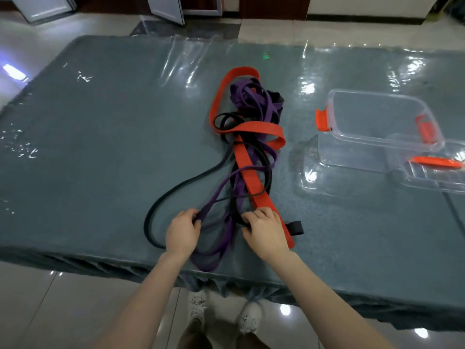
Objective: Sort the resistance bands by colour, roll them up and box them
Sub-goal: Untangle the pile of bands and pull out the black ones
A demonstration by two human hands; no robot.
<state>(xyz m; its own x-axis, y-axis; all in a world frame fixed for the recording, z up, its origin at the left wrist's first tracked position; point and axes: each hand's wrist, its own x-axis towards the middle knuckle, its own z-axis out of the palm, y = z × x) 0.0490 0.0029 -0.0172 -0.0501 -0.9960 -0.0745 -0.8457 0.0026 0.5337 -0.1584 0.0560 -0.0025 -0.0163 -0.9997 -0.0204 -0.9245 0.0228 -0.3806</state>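
Currently our left hand [182,231] pinches a soft purple rubber band [219,238]; our right hand [264,231] grips black bands [237,217] beside it. Limp, tangle-prone loops: we judge single strands the best hold.

Orange, purple, black resistance bands [247,137] tangled, unrolled; clear box [377,127] open, right of them

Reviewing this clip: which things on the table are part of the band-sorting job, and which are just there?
Part of the job:
orange bands
purple bands
black bands
clear box
box lid
left hand and right hand, both gripping bands

Just there:
plastic table cover
doors beyond the table
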